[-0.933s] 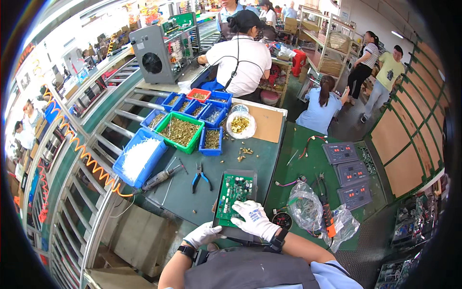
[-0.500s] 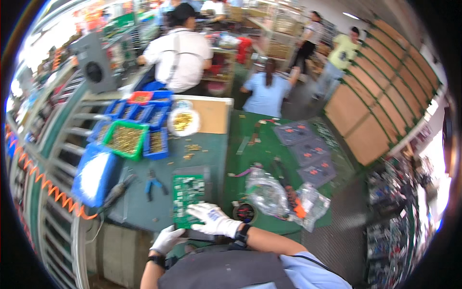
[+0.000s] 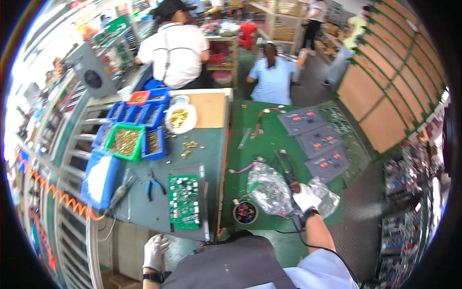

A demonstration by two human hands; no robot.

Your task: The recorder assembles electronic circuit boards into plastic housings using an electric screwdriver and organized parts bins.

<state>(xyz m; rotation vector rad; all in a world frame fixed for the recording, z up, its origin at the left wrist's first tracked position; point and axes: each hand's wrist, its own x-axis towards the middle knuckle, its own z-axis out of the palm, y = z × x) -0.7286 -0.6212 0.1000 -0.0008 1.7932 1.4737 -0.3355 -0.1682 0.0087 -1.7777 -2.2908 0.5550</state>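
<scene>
Plastic bags lie crumpled near the green tabletop's front edge; right hand rests on them, fingers curled into plastic. Left hand hangs below the edge, fingers loosely together.

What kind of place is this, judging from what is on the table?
Most likely an electronics assembly workshop: a green circuit board lies on the workbench, blue bins hold small metal parts, and the gloved right hand reaches among clear plastic bags.

Right hand grip on clear plastic bag: bag contents blurred, indistinct. Fingertips hidden in bag folds. Left hand below table edge; grip state indeterminate.
</scene>
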